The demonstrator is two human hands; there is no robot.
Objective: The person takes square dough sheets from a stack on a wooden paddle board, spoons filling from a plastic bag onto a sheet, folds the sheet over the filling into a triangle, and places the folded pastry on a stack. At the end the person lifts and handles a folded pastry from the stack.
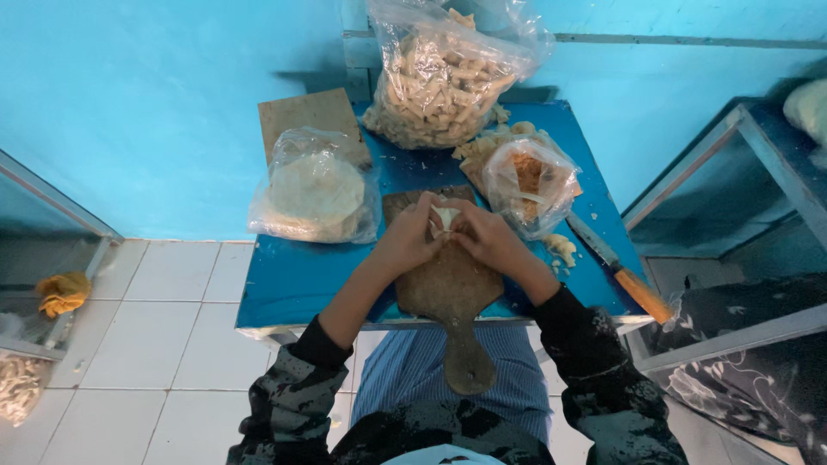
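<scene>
My left hand (407, 239) and my right hand (482, 237) meet over a brown wooden paddle board (450, 288) on a small blue table (293, 275). Both pinch a small pale piece of dough (445, 215) between their fingertips. The board's handle sticks out past the table's front edge toward me. A clear bag of round flat dough sheets (316, 189) lies left of my hands. A smaller clear bag with brownish filling (530, 181) sits just right of them.
A large clear bag of pale rolled pieces (439, 73) stands at the table's back. A wooden-handled knife (624, 275) lies along the right edge beside dough scraps (560, 247). A square wooden board (306, 116) leans at back left. Glass cabinets flank both sides over white floor tiles.
</scene>
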